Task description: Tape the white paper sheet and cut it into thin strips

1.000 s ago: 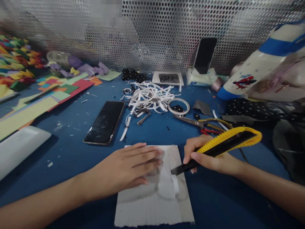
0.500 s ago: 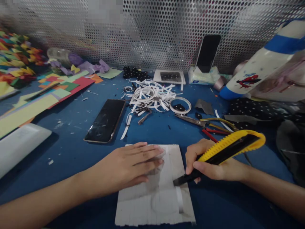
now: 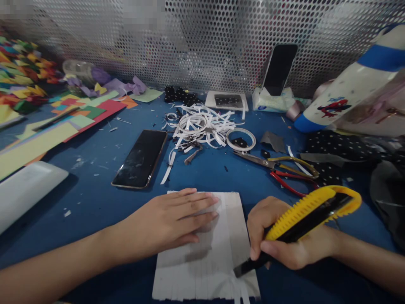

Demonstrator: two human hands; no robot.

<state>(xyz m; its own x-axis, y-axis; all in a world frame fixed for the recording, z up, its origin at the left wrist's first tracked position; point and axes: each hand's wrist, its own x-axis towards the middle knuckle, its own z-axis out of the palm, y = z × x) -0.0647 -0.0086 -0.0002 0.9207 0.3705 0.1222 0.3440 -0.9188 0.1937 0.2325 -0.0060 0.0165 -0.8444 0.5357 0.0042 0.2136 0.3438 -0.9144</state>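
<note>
One cutter [image 3: 308, 217], two hands, one white board [image 3: 218, 249].

The utility knife [image 3: 311, 215] is yellow and black, the table [image 3: 95, 211] deep blue. At the right edge, the white bottle [image 3: 335, 101] has blue bands and a red-and-blue figure; the black fabric [image 3: 338, 147] below carries white polka dots.

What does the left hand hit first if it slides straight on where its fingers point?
The left hand would probably meet the right hand's knuckles, around the yellow cutter. Depth is unclear; it might narrowly pass beyond them.
</note>
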